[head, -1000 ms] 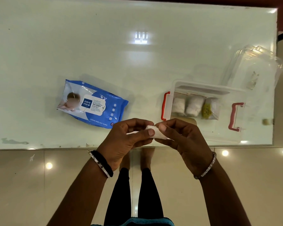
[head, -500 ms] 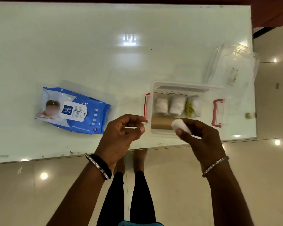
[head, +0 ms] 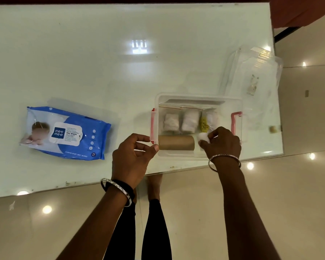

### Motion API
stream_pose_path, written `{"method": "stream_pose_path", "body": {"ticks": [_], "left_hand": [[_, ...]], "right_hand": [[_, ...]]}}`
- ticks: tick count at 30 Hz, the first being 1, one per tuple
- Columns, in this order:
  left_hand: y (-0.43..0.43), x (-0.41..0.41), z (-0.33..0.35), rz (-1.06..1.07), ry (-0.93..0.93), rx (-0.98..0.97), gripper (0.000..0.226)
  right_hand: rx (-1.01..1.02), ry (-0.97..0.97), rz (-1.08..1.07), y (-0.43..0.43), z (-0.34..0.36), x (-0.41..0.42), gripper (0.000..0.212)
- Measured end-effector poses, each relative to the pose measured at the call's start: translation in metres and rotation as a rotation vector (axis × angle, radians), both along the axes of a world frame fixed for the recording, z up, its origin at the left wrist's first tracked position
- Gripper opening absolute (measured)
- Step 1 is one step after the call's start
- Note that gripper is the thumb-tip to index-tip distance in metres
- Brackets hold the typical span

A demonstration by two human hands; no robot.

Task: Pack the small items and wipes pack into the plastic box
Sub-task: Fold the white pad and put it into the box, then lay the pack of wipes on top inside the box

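A clear plastic box (head: 197,96) with red side handles stands near the table's front edge. Inside it lie several small bags of white items (head: 189,121) along the far wall and a brown cardboard roll (head: 176,143) at the near wall. My right hand (head: 222,142) is inside the box at its near right, fingers pinched on a small white cotton ball (head: 203,137). My left hand (head: 133,156) hovers loosely curled and holding nothing beside the box's left handle. A blue wipes pack (head: 66,133) lies flat on the table to the left.
The box's clear lid (head: 251,72) lies at the table's right end, behind the box. The white glass table (head: 101,62) ends close in front of my hands, with tiled floor and my legs below. A small beige object (head: 273,129) sits near the table's right edge.
My hands have parted. The right hand carried the cotton ball rightwards into the box, while the left hand let go and stayed by the box's left handle.
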State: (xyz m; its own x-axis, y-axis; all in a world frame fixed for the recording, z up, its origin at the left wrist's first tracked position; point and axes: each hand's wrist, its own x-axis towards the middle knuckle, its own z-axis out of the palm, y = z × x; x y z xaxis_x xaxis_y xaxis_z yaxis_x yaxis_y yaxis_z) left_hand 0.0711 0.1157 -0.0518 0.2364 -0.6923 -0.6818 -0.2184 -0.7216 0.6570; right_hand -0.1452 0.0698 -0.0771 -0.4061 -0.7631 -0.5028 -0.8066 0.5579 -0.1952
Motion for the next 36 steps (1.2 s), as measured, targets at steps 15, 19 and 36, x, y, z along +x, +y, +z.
{"method": "stream_pose_path", "body": {"ticks": [15,19,36], "left_hand": [[-0.007,0.005,-0.001,-0.036,0.032,-0.005,0.024],[-0.005,0.020,0.003,0.005,0.099,0.037,0.026],[0.018,0.199,-0.031,0.352,-0.654,-0.218,0.030]], "right_hand": [[0.202,0.042,0.055,-0.021,0.000,0.018,0.028],[0.001,0.221,0.087,-0.016,0.025,0.029,0.015],[0.053,-0.553,0.096,0.036,0.005,0.238,0.053]]}}
